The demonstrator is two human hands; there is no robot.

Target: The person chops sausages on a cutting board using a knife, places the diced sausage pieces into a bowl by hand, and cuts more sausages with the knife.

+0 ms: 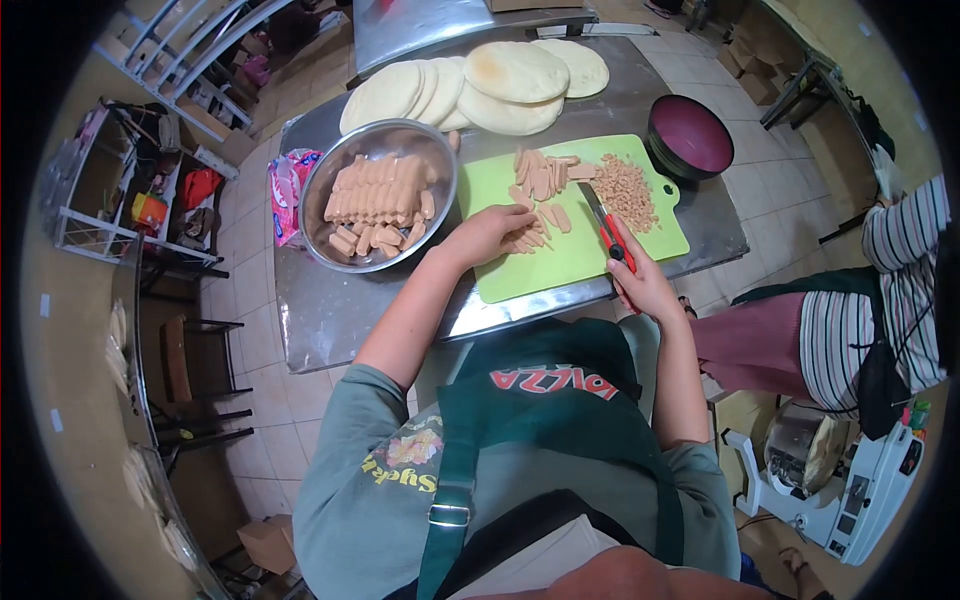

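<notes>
My right hand is closed round the red and black handle of a knife, its blade pointing up and left over a green cutting board. At the board's left part, my left hand rests with bent fingers on sliced sausage strips; whether it grips any is hard to tell. More sausage slices lie near the board's top middle. Small diced pieces are spread at its right. Left of the board, a metal bowl holds whole and shorter sausages.
Round flatbreads lie along the table's far side. A dark red bowl stands beyond the board's upper right corner. A pink plastic packet is left of the metal bowl. Another person in a striped top stands at the right.
</notes>
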